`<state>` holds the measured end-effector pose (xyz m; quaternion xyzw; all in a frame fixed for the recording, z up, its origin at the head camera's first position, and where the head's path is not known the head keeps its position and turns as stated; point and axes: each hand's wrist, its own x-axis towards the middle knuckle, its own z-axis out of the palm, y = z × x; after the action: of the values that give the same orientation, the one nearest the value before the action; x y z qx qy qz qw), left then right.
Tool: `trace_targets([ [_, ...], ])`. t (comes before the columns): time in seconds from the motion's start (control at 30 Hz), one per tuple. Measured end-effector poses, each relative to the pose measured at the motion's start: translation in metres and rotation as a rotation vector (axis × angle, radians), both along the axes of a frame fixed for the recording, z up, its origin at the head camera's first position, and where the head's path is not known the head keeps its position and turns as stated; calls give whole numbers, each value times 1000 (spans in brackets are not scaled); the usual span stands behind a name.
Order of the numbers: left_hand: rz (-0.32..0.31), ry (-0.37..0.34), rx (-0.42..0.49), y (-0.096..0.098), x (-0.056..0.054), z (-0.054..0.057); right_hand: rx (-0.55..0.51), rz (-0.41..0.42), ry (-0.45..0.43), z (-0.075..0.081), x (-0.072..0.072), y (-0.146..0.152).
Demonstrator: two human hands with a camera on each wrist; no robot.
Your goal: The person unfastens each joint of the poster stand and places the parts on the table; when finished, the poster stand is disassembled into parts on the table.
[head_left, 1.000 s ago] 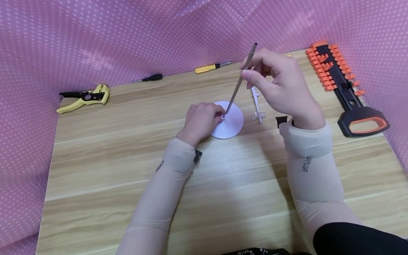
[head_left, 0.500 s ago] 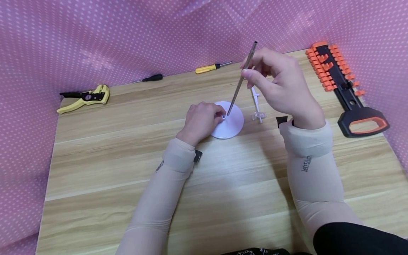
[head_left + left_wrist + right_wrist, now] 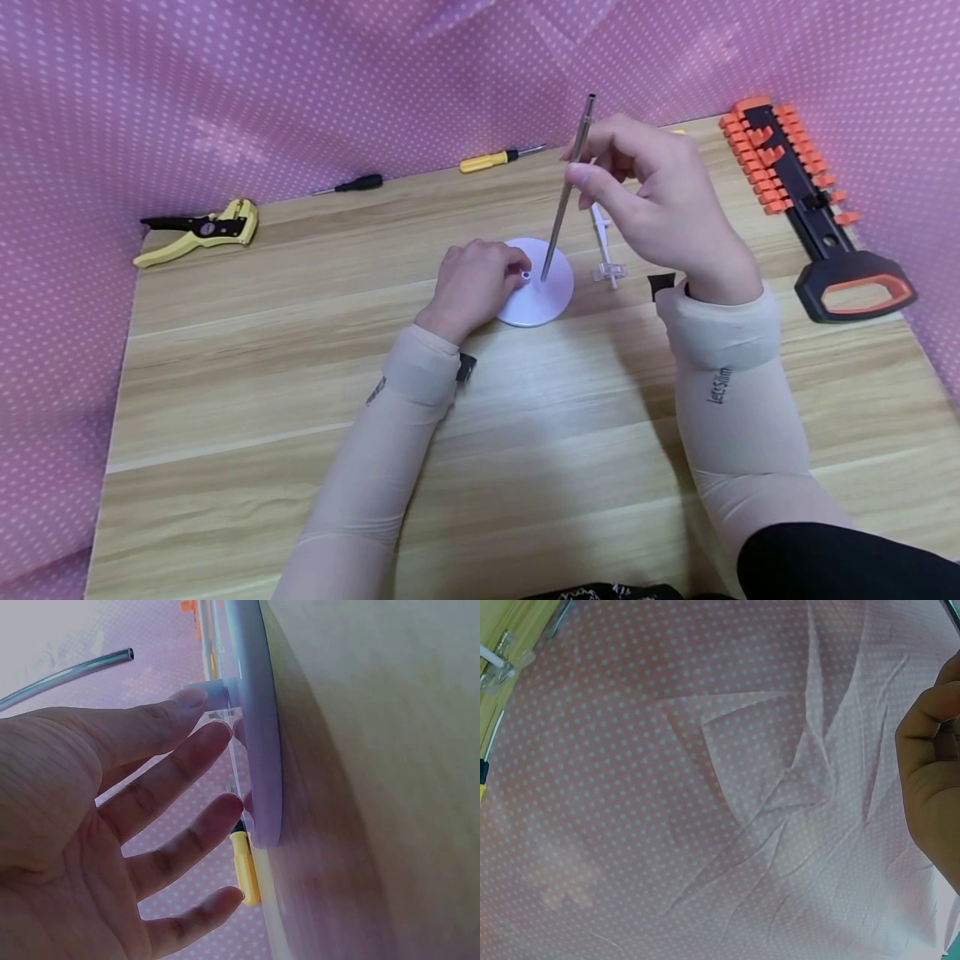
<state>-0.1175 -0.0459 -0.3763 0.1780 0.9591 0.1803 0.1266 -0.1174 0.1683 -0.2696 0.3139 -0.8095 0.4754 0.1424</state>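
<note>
A white round base [image 3: 553, 296] with a short hollow stub [image 3: 215, 695] at its centre lies at mid-table. My left hand [image 3: 474, 285] pinches that stub; in the left wrist view the thumb is on it and the other fingers spread along the disc. My right hand [image 3: 663, 208] pinches a thin metal tube [image 3: 562, 204] by its upper part, held steeply slanted above the disc. The tube's lower end hangs in the air, apart from the stub, as the left wrist view shows. In the right wrist view only part of the right hand [image 3: 934, 765] appears.
Right of the disc lies a thin white rod [image 3: 602, 229] with a clear plastic piece [image 3: 609, 272]. Toward the back are yellow-black wire strippers [image 3: 206, 229], a black screwdriver [image 3: 363, 182] and a yellow screwdriver [image 3: 486, 162]. An orange-and-black rack [image 3: 802, 187] lies at right.
The metal tube's lower end has shifted rightward from beside the stub, and its top has tipped slightly left. My left hand and the disc stay put.
</note>
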Motion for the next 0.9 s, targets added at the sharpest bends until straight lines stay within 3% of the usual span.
trace_targets([
  [0.9, -10, 10, -7, 0, 0, 0, 6, -20, -24, 0, 0, 1],
])
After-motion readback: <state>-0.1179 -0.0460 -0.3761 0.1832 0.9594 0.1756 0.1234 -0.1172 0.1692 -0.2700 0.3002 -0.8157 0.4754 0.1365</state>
